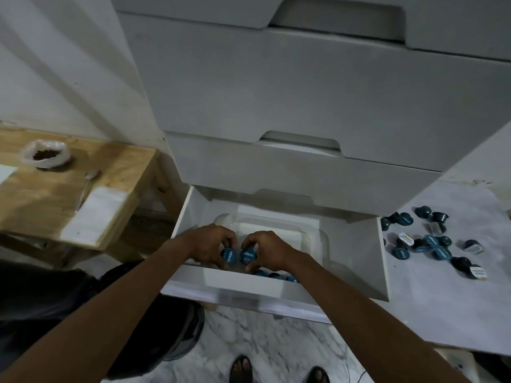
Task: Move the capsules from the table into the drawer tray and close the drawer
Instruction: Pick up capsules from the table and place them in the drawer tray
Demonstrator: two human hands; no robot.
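Note:
The bottom white drawer is pulled out, with a clear plastic tray inside it. My left hand pinches a teal capsule over the tray's near left part. Right beside it my right hand pinches another teal capsule; the two capsules almost touch. Several capsules lie in the tray near the drawer's front wall, partly hidden by it. Several more teal capsules lie scattered on the white table at the right.
A white drawer unit with closed upper drawers rises behind the open one. At the left stands a wooden table with a bag of brown powder and a spoon. Marble floor and my sandalled feet lie below.

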